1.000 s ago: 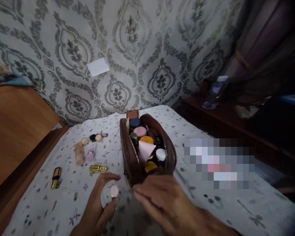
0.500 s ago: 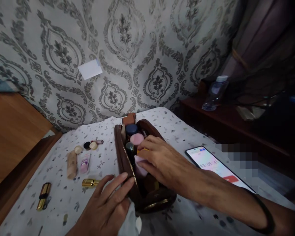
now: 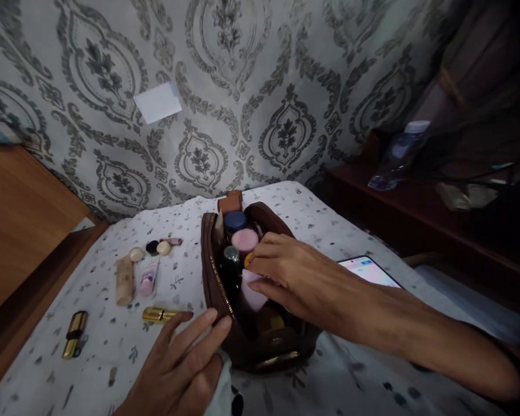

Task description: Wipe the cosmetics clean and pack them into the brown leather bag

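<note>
A brown zipped bag [image 3: 212, 271] lies open on the patterned white sheet. Inside it are a blue lid [image 3: 235, 221], a pink round item [image 3: 245, 240], a dark bottle with a shiny cap [image 3: 231, 258] and a pale pink item [image 3: 252, 293]. My right hand [image 3: 286, 268] reaches into the bag, its fingers closed on the pale pink item. My left hand [image 3: 188, 358] is open, with spread fingertips at the bag's near left side. Beside its fingers a gold tube [image 3: 156, 314] rests on the sheet.
Left of the bag lie a beige tube [image 3: 124, 281], a pink-white tube [image 3: 148, 278], small round pots [image 3: 163, 248] and a gold-black lipstick [image 3: 75, 334]. A phone [image 3: 368, 271] is partly behind my right forearm. A bottle [image 3: 398, 156] stands on a dark red surface.
The view has shifted slightly. My right forearm now covers more of the phone. My right hand stays at the pale pink item, and my left hand remains open by the bag.
</note>
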### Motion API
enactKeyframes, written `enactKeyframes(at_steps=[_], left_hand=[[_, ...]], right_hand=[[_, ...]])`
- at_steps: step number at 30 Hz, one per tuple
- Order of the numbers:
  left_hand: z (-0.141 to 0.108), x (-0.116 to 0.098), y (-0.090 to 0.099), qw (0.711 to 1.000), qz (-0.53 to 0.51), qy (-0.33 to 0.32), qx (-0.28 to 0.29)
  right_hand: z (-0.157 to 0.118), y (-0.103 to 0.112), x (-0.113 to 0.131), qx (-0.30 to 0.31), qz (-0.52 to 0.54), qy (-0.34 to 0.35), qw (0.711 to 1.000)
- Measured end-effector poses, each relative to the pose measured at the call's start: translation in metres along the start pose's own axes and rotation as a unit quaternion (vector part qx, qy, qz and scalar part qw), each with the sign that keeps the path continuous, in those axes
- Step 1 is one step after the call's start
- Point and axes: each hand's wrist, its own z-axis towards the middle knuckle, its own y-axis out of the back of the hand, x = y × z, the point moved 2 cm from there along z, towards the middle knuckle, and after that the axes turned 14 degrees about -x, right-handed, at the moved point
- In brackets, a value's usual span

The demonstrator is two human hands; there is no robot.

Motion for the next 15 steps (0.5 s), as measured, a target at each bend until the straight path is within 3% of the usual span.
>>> enactKeyframes(at_steps=[8,15], left_hand=[[-0.003,0.001,0.002,1.0,0.005,0.006,0.003],[-0.005,0.002,0.002,1.0,0.001,-0.007,0.001]], right_hand=[[0.024,-0.002,0.003,0.021,-0.075,-0.063,0.995],[0.049,-0.021,0.01,0.084,-0.077,-0.006,0.993]])
